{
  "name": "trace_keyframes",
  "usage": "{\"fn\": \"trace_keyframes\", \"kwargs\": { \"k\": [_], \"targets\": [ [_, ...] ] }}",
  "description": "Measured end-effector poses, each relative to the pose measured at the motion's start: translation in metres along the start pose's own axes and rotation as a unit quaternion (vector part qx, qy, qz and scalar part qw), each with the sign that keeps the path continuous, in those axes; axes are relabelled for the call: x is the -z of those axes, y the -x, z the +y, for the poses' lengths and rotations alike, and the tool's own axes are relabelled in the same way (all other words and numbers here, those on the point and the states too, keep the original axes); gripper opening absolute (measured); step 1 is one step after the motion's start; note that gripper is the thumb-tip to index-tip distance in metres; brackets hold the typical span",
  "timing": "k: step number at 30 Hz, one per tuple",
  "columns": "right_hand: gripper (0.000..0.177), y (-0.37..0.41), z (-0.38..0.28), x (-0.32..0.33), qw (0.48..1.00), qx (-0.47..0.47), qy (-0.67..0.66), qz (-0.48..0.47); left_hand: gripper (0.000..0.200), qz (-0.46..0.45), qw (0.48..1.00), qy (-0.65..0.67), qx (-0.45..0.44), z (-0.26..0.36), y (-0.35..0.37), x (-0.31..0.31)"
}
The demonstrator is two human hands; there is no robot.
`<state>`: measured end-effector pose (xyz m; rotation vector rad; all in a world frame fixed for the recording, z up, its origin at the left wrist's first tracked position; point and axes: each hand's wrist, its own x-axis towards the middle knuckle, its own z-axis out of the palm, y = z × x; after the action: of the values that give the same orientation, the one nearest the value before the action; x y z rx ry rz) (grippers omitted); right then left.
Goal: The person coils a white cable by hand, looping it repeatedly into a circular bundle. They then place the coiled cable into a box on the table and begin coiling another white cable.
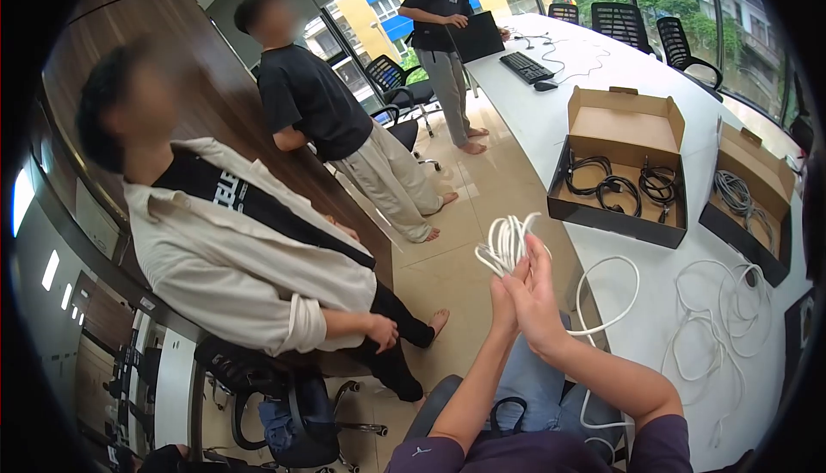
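Observation:
A coiled white cable (506, 245) is held up in front of me between my two hands. My left hand (503, 305) is closed around the lower part of the coil, partly hidden behind the other hand. My right hand (535, 288) presses against the coil from the right, fingers pointing up and held together. A loose length of the same white cable (638, 279) loops out past my right wrist over the table edge, and more of it hangs down by my lap.
On the white table (619, 318) lie loose white cables (710, 318). An open box with black cables (618, 185) and another with grey cable (748, 189) stand behind. A keyboard (527, 68) is farther off. Three people stand left and ahead; an office chair (301, 421) is lower left.

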<state>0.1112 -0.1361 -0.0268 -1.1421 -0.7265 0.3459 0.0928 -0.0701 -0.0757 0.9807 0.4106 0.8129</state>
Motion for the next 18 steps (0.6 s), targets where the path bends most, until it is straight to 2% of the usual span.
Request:
{"fn": "trace_keyframes", "kwargs": {
  "k": [1, 3, 4, 5, 8, 11, 13, 16, 18],
  "targets": [
    [0.066, 0.002, -0.009, 0.0, 1.0, 0.003, -0.028, 0.009, 0.025, 0.03, 0.999, -0.023, -0.026, 0.009, 0.003, -0.005],
    [0.066, 0.007, -0.024, 0.007, 0.999, -0.004, 0.044, 0.011, 0.021, 0.095, 0.987, -0.066, -0.111, 0.026, -0.001, -0.011],
    [0.066, 0.013, -0.032, 0.012, 0.997, -0.011, 0.082, 0.011, 0.018, 0.087, 0.988, -0.03, -0.126, 0.034, -0.002, -0.01],
    [0.062, 0.018, -0.041, 0.019, 0.981, 0.019, 0.195, -0.004, 0.018, 0.077, 0.987, 0.006, -0.143, 0.043, -0.004, -0.009],
    [0.044, 0.024, -0.047, 0.043, 0.953, -0.023, 0.225, -0.204, 0.023, -0.002, 0.978, 0.12, -0.169, 0.063, -0.018, -0.005],
    [0.03, 0.03, -0.052, 0.046, 0.899, -0.276, 0.128, -0.313, 0.027, -0.072, 0.966, 0.204, -0.14, 0.077, -0.023, -0.009],
    [0.028, 0.027, -0.052, 0.05, 0.896, -0.223, 0.218, -0.315, 0.031, -0.125, 0.955, 0.258, -0.082, 0.079, -0.023, -0.009],
    [0.03, 0.014, -0.054, 0.061, 0.891, -0.14, 0.316, -0.293, 0.03, -0.057, 0.952, 0.301, -0.019, 0.086, -0.023, -0.021],
    [0.032, 0.013, -0.046, 0.071, 0.885, -0.079, 0.368, -0.273, 0.028, -0.113, 0.925, 0.362, 0.038, 0.084, -0.025, -0.013]
  ]
}}
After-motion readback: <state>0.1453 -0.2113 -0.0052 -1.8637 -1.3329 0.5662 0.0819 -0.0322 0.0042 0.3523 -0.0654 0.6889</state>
